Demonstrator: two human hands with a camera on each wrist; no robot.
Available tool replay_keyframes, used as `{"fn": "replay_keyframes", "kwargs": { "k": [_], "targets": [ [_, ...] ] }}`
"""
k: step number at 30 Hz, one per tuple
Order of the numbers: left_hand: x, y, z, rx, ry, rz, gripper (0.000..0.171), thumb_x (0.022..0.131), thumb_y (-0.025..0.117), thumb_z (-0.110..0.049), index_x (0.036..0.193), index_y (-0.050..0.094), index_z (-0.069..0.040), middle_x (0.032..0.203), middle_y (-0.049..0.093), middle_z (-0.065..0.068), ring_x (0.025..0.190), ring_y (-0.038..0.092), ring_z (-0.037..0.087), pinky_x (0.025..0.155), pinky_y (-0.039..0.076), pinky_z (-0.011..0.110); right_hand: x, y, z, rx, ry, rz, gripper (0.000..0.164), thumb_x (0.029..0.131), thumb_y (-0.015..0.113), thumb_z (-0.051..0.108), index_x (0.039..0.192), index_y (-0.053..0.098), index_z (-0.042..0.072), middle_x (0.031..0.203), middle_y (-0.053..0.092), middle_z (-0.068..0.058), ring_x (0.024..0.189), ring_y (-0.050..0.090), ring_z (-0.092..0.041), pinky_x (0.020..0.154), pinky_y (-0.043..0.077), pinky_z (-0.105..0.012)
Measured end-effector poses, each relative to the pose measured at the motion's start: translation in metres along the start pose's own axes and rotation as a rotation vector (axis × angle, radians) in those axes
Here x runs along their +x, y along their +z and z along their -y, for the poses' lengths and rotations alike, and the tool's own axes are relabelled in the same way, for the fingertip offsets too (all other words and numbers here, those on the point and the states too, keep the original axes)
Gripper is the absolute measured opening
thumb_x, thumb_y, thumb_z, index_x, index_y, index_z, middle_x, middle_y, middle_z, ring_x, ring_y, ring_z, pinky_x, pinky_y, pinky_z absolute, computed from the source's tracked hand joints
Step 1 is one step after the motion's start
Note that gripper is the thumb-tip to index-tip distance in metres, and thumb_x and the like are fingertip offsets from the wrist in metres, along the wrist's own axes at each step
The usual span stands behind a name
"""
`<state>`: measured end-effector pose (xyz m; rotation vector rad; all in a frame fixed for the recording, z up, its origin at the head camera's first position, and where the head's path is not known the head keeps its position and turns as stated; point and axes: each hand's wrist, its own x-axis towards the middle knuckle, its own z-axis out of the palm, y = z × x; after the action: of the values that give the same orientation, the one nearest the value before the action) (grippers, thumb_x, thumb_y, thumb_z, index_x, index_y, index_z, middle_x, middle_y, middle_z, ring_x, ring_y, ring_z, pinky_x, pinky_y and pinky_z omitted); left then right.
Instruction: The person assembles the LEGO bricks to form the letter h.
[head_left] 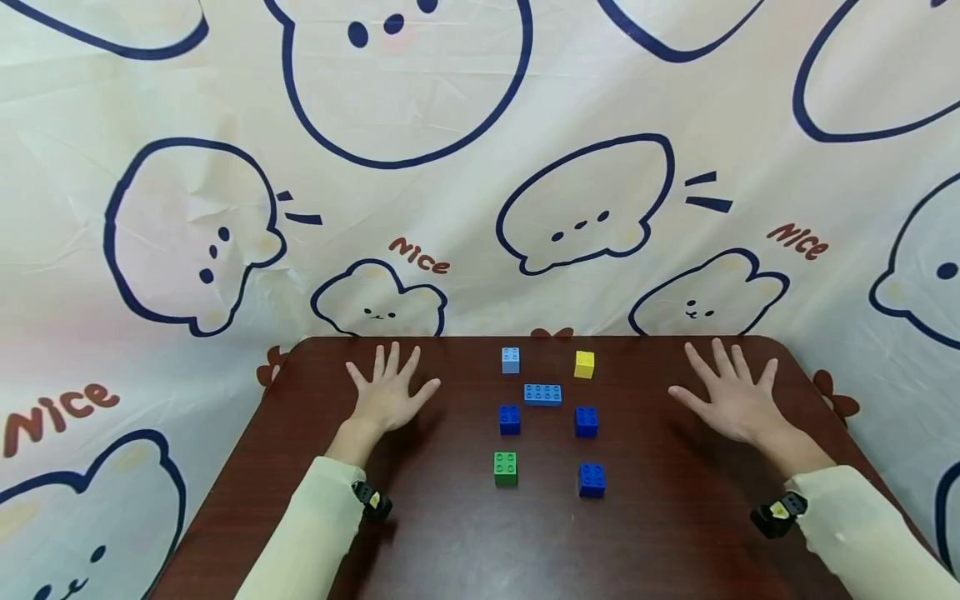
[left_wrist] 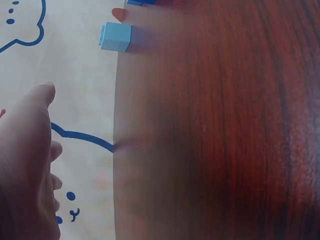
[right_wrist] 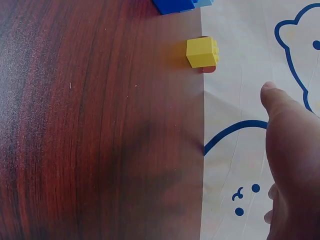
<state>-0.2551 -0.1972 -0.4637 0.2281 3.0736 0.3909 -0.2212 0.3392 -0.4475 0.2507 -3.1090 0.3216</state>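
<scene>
Left grip point(head_left: 386, 402) and right grip point(head_left: 738, 407), both spread wide and empty, flank plastic bricks point(head_left: 542, 395), seemingly light and stiff, best pinched by opposite sides.

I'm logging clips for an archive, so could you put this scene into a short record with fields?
left hand: fingers spread, holding nothing, left of the bricks
right hand: fingers spread, holding nothing, right of the bricks
far pair: light blue brick, yellow brick
next nearer: blue eight-stud brick
middle pair: left dark blue brick, right dark blue brick
near pair: green brick, near dark blue brick
surface: brown wood-grain table
backdrop: pale printed cloth
</scene>
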Motion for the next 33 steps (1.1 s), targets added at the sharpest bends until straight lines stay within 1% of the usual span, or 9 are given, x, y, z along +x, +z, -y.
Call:
{"fn": "replay_keyframes", "kwargs": {
  "k": [9,12,14,17,21,24,28,30,33],
  "targets": [
    [-0.004,-0.001,0.002,-0.017,0.015,0.000,0.084,0.100,0.040,-0.067,0.164,0.021,-0.016,0.168,0.006,0.024,0.153,-0.006,0.046,0.107,-0.020,0.076,-0.002,0.001,-0.002,0.021,-0.006,-0.004,0.091,0.101,0.042,0.067,0.164,0.009,0.012,0.162,0.001,-0.037,0.146,-0.001,-0.061,0.103,-0.017,-0.081],
    [-0.009,-0.003,0.001,-0.030,0.030,-0.010,0.084,0.100,0.040,-0.068,0.163,0.023,-0.014,0.167,0.011,0.024,0.154,-0.001,0.045,0.110,-0.014,0.075,-0.006,0.001,-0.001,0.066,-0.030,-0.026,0.089,0.102,0.046,0.063,0.164,0.013,0.009,0.161,0.009,-0.038,0.147,0.005,-0.059,0.108,-0.007,-0.080],
    [-0.013,-0.006,0.001,-0.054,0.046,-0.018,0.083,0.101,0.043,-0.065,0.162,0.025,-0.013,0.167,0.015,0.023,0.154,0.003,0.044,0.113,-0.009,0.075,-0.009,0.001,0.000,0.105,-0.051,-0.045,0.087,0.102,0.049,0.059,0.162,0.018,0.005,0.160,0.015,-0.038,0.146,0.011,-0.059,0.111,0.005,-0.079],
    [-0.019,-0.009,0.000,-0.115,0.086,-0.023,0.080,0.101,0.049,-0.060,0.161,0.029,-0.011,0.165,0.021,0.023,0.154,0.009,0.043,0.116,-0.002,0.073,-0.016,-0.001,0.003,0.179,-0.079,-0.051,0.083,0.103,0.054,0.053,0.161,0.022,0.002,0.158,0.022,-0.037,0.144,0.021,-0.058,0.108,0.020,-0.077],
    [-0.030,-0.010,-0.002,-0.180,0.162,-0.019,0.075,0.102,0.052,-0.055,0.159,0.034,-0.009,0.163,0.029,0.022,0.152,0.019,0.041,0.118,0.008,0.070,-0.028,0.000,0.007,0.303,-0.117,-0.030,0.078,0.103,0.059,0.044,0.159,0.026,0.001,0.157,0.029,-0.034,0.142,0.028,-0.055,0.106,0.028,-0.075],
    [-0.039,-0.011,-0.005,-0.226,0.209,0.002,0.074,0.102,0.053,-0.056,0.158,0.037,-0.010,0.162,0.034,0.020,0.150,0.027,0.040,0.119,0.016,0.067,-0.037,0.004,0.010,0.387,-0.141,-0.017,0.072,0.103,0.060,0.040,0.157,0.033,0.001,0.155,0.036,-0.030,0.139,0.036,-0.052,0.105,0.034,-0.072],
    [-0.053,-0.010,-0.012,-0.323,0.253,0.031,0.071,0.101,0.056,-0.055,0.156,0.042,-0.013,0.160,0.038,0.016,0.147,0.035,0.037,0.117,0.028,0.062,-0.048,0.013,0.016,0.467,-0.157,-0.015,0.060,0.104,0.060,0.036,0.153,0.042,0.006,0.149,0.049,-0.023,0.129,0.052,-0.043,0.098,0.048,-0.061],
    [-0.059,-0.008,-0.016,-0.387,0.273,0.038,0.068,0.100,0.060,-0.051,0.154,0.045,-0.012,0.158,0.042,0.014,0.145,0.039,0.035,0.115,0.034,0.060,-0.051,0.017,0.019,0.506,-0.155,-0.019,0.054,0.104,0.061,0.035,0.150,0.048,0.010,0.144,0.055,-0.018,0.125,0.058,-0.036,0.094,0.055,-0.047],
    [-0.066,-0.002,-0.023,-0.491,0.298,0.037,0.062,0.099,0.066,-0.043,0.150,0.050,-0.012,0.153,0.048,0.010,0.142,0.044,0.031,0.113,0.038,0.056,-0.056,0.023,0.024,0.570,-0.154,-0.019,0.046,0.103,0.062,0.030,0.146,0.054,0.014,0.139,0.061,-0.012,0.121,0.063,-0.026,0.089,0.056,-0.029]
  ]
}}
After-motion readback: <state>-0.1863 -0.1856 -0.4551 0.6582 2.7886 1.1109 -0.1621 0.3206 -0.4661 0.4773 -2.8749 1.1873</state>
